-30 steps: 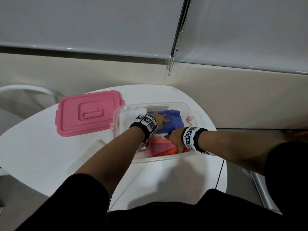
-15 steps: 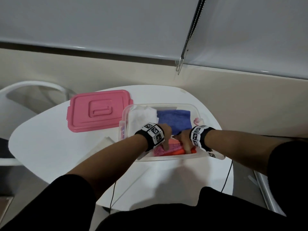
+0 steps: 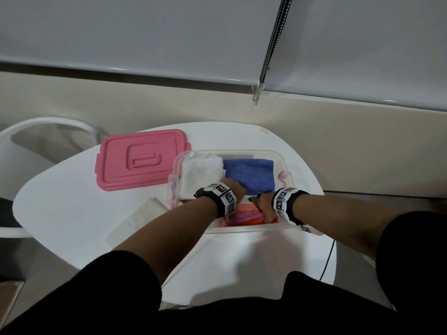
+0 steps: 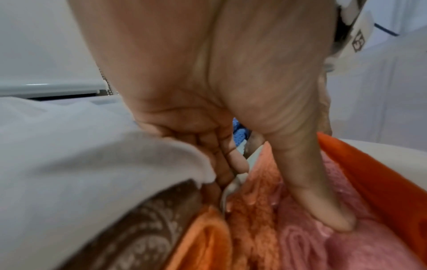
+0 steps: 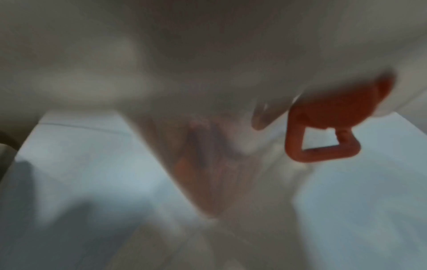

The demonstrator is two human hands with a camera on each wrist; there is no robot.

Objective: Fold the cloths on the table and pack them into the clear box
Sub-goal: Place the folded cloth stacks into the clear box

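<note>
Nearest me, the pink and orange cloths (image 3: 244, 215) stand packed at the front of the clear box (image 3: 242, 229) on the table (image 3: 72, 209). My left hand (image 4: 208, 91) has straight fingers wedged down between them, thumb pressing the pink pile. My right hand (image 3: 262, 206) is in there too; I cannot tell its fingers. I'd press evenly so the folds hold. Beyond lie the white cloth (image 3: 200, 172) and blue cloth (image 3: 249, 175), then the pink lid (image 3: 142, 160).

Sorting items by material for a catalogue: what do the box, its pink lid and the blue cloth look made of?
Clear box: translucent plastic, slightly frosted; cloths show through its wall.
Pink lid: opaque moulded plastic, smooth with a dull sheen, handle recess formed in.
Blue cloth: looks like nubby towelling or microfibre; which fibre is unclear.
</note>
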